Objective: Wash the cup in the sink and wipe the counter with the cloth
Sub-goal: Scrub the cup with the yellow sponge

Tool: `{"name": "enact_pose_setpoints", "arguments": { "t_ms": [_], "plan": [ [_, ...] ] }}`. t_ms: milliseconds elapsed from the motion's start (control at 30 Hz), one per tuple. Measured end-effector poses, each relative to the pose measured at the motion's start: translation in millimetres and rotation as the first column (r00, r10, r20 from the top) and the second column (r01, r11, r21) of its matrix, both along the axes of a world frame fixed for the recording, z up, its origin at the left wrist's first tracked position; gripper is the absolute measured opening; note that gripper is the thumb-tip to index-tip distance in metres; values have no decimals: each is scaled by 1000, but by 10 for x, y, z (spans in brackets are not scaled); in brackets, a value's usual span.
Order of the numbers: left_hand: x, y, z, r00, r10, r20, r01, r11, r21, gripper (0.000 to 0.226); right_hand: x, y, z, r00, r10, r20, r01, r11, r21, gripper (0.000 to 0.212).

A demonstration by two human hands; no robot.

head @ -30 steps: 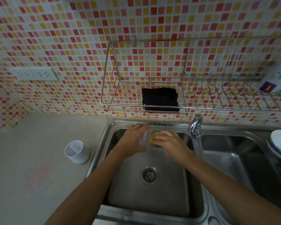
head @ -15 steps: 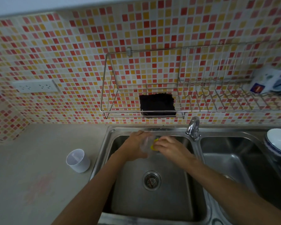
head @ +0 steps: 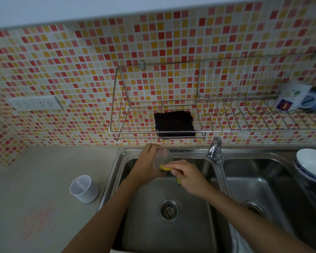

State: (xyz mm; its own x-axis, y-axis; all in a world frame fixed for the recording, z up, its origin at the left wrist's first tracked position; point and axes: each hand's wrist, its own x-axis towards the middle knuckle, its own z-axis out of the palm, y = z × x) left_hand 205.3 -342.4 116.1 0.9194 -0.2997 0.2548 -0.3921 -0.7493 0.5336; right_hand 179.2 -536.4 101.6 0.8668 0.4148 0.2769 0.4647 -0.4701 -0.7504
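head view, looking down on a kitchen worktop.

wall: mosaic tile wall [head: 80, 61] in red, orange, yellow and cream squares, ending in a plain pale band at the top. a white double socket [head: 35, 105] was set into the tiles at the left.

rack: a wire rack [head: 128, 131] was fixed to the tiles above the sink. a dark cloth [head: 174, 124] lay in its left section. a printed packet [head: 292, 98] sat near its far right end.

counter: a pale grey counter [head: 35, 179] lay left of the sink, with faint red marks [head: 38, 220] near the front. a white cup [head: 84, 189] stood upright on it, just beside the sink rim.

sink: a stainless double sink [head: 117, 161]. the left basin had a drain strainer [head: 169, 209] at its centre, and a chrome tap [head: 214, 149] stood on the divider. a white bowl [head: 310, 163] with a blue rim sat at the right basin's right edge.

left hand [head: 147, 167]: it was over the back of the left basin, fingers curled round a clear cup [head: 162, 157] held tilted.

right hand [head: 188, 177]: it was just beside the left, fingers pinching a yellow sponge [head: 164, 168] that touched the clear cup's lower edge.
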Motion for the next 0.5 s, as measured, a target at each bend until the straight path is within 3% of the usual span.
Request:
{"name": "enact_pose_setpoints", "arguments": {
  "t_ms": [100,167,233,300,400,433,500],
  "plan": [
    [22,12,10,997,-29,73,17,988,156,78,58,-5,-7,999,10,-37,-12,998,-69,30],
    [10,-14,13,999,-9,32,2,978,210,77,125,-50,1,974,135,181,-68,939,-337,32],
    [-27,-47,10,1000,-23,-8,24,976,216,78,195,-99,35,882,282,377,-17,819,-574,35],
    [-78,-54,19,998,-53,-24,57,982,179,78,221,-136,55,835,319,449,51,767,-639,37],
    [-140,-12,75,997,-69,-31,72,990,118,75,137,-102,-20,869,221,443,55,846,-530,43],
    [-156,8,84,997,-66,-43,71,991,113,74,61,-55,-54,907,164,388,22,902,-432,42],
    [-200,33,97,995,-62,-74,70,990,123,74,-113,60,-53,990,21,138,6,981,-195,35]
  ]
}}
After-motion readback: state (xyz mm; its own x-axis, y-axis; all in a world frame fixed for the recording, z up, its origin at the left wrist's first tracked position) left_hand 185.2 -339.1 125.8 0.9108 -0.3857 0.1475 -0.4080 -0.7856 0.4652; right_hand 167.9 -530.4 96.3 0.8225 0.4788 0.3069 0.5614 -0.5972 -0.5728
